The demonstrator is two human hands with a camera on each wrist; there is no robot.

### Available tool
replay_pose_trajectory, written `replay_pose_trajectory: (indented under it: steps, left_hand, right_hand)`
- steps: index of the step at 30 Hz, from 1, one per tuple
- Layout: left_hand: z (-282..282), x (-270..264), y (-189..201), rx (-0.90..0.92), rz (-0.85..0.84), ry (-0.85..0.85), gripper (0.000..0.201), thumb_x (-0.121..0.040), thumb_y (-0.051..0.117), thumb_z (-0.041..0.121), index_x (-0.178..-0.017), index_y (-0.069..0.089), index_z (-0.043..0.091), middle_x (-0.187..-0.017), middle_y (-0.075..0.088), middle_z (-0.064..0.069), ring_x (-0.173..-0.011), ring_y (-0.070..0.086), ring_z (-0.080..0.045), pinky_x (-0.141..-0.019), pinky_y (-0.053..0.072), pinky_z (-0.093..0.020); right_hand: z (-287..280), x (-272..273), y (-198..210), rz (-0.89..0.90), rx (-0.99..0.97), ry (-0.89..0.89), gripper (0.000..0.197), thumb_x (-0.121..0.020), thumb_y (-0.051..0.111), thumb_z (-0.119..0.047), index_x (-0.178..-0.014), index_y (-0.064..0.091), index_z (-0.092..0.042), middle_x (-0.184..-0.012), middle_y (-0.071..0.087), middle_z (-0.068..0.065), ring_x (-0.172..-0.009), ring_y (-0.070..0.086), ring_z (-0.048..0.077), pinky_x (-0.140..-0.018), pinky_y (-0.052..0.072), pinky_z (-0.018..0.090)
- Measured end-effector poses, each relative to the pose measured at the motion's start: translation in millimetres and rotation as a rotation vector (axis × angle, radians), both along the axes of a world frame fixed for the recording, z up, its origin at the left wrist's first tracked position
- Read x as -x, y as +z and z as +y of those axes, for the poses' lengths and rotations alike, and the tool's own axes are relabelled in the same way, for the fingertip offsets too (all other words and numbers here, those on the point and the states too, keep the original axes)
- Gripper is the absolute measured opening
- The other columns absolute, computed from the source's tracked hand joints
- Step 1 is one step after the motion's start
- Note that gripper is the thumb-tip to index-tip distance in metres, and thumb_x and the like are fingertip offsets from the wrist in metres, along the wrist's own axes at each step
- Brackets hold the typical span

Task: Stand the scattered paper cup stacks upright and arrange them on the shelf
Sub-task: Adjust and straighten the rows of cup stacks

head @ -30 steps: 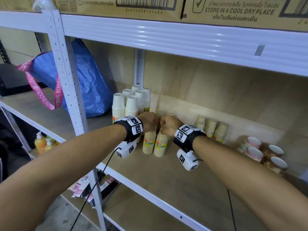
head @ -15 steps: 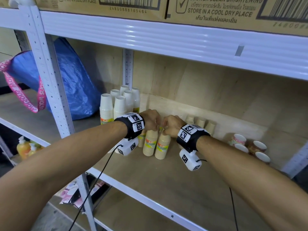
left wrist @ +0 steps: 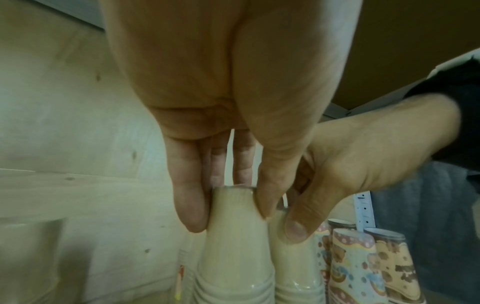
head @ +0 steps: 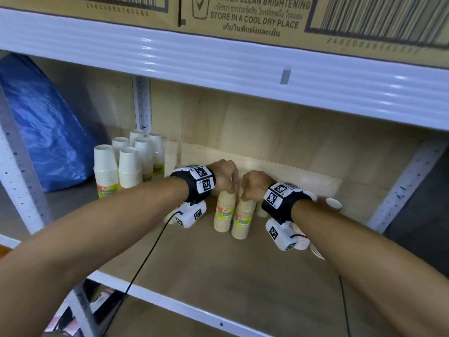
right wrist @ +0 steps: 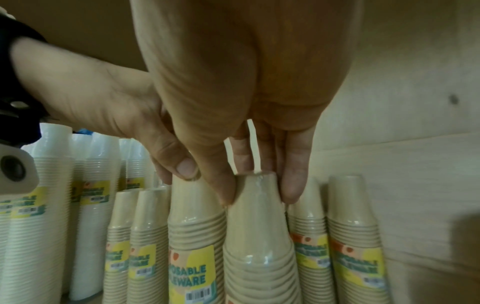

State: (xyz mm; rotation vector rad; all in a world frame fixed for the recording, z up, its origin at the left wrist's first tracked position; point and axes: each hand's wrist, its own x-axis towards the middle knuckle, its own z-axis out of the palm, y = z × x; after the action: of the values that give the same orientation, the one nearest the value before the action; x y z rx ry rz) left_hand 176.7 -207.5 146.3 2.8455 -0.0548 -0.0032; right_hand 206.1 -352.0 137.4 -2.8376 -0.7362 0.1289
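Two beige paper cup stacks stand upright, bottoms up, side by side on the wooden shelf (head: 218, 268). My left hand (head: 228, 188) pinches the top of the left stack (head: 224, 214) between thumb and fingers, as the left wrist view shows: left hand (left wrist: 228, 207), left stack (left wrist: 233, 257). My right hand (head: 246, 194) pinches the top of the right stack (head: 243, 221); the right wrist view shows this right hand (right wrist: 259, 192) on the right stack (right wrist: 259, 246). More beige stacks (right wrist: 353, 236) stand behind.
White cup stacks (head: 128, 166) stand upright at the back left. Patterned cup stacks (head: 333, 204) lie to the right, partly hidden by my right forearm. A blue bag (head: 43, 122) fills the left bay. The upper shelf beam (head: 218, 64) hangs low overhead.
Both hands have stayed on the tops of the two beige stacks. The head view has moved closer and to the right, so the blue bag sits further left.
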Motion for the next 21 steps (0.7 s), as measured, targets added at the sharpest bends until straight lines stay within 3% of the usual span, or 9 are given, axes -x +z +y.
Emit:
replay_pose_trajectory:
  steps: [3,6,12,16,21]
  left_hand:
    - [-17.9,-13.0,0.3,-0.003,-0.012,-0.046,0.027,-0.077,0.08,0.023,-0.101,0.072,0.017,-0.101,0.066,0.001,-0.091,0.062,-0.019,-0.073,0.05,-0.026]
    - [-33.1,-26.1,0.1,-0.001,-0.008,-0.087,0.024,-0.076,0.079,0.022,-0.098,0.072,0.017,-0.099,0.068,0.0,-0.09,0.063,-0.019,-0.072,0.05,-0.026]
    - [-56.2,-48.8,-1.0,-0.003,-0.009,-0.139,0.028,-0.078,0.077,0.022,-0.105,0.072,0.017,-0.103,0.067,0.001,-0.093,0.063,-0.019,-0.081,0.055,-0.03]
    - [-64.7,-62.6,-4.3,-0.016,-0.022,-0.154,0.02,-0.078,0.075,0.018,-0.098,0.071,0.017,-0.096,0.065,0.001,-0.089,0.063,-0.02,-0.069,0.048,-0.025]
    - [-66.5,-76.4,-11.1,-0.029,-0.038,-0.157,0.016,-0.077,0.076,0.017,-0.088,0.065,0.02,-0.087,0.058,0.003,-0.089,0.062,-0.022,-0.066,0.043,-0.025]
  right_hand:
    - [-17.1,-7.0,0.5,-0.002,-0.006,-0.043,0.026,-0.074,0.075,-0.017,-0.099,0.071,-0.011,-0.1,0.07,0.008,-0.091,0.067,0.024,-0.065,0.046,0.025]
    - [-32.6,-13.2,1.5,-0.009,0.007,-0.087,0.029,-0.074,0.077,-0.02,-0.1,0.071,-0.011,-0.1,0.069,0.006,-0.092,0.066,0.024,-0.07,0.05,0.026]
    - [-52.9,-30.5,0.9,0.005,-0.007,-0.105,0.026,-0.07,0.075,-0.018,-0.095,0.07,-0.015,-0.095,0.071,0.006,-0.087,0.067,0.022,-0.077,0.058,0.035]
    - [-61.8,-40.8,-1.4,0.017,-0.03,-0.111,0.023,-0.073,0.073,-0.016,-0.096,0.07,-0.014,-0.097,0.071,0.006,-0.089,0.066,0.022,-0.077,0.057,0.033]
    - [-66.4,-49.7,-3.3,0.008,-0.042,-0.108,0.014,-0.077,0.071,-0.015,-0.09,0.067,-0.016,-0.098,0.067,0.007,-0.09,0.064,0.024,-0.066,0.043,0.026]
